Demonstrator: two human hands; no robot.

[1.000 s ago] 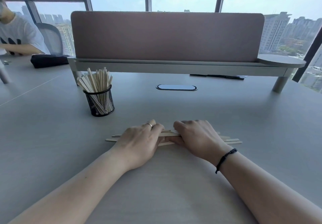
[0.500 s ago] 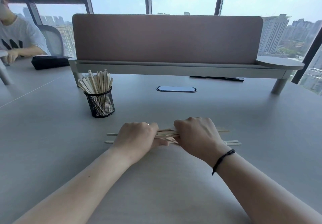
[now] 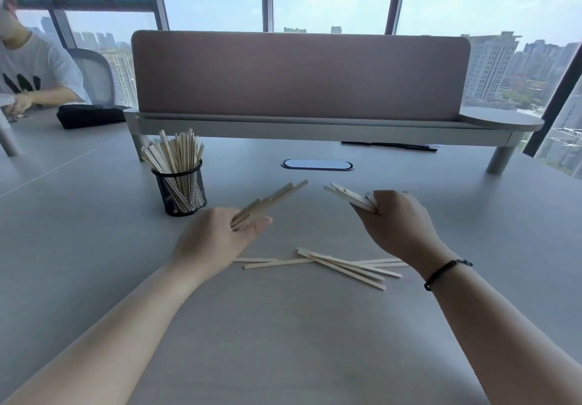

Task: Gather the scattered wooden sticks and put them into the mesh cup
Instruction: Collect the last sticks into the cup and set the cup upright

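A black mesh cup [image 3: 181,190] stands on the grey table, filled with several upright wooden sticks [image 3: 173,152]. My left hand [image 3: 214,241] is raised just right of the cup and holds a bundle of sticks [image 3: 271,201] that points up and to the right. My right hand [image 3: 400,225] is also lifted, shut on a second bundle of sticks [image 3: 349,197] that points left. Below and between the hands, several loose sticks [image 3: 333,264] lie crossed on the table.
A pink divider screen [image 3: 299,74] on a grey raised shelf [image 3: 315,127] spans the back of the table. An oval cable port [image 3: 316,164] lies behind the hands. A person in a white shirt [image 3: 28,67] sits at far left beside a black pouch [image 3: 88,115].
Both hands have lifted off the table and moved apart, each taking a bundle of sticks up. Several sticks stayed on the table where the hands were.
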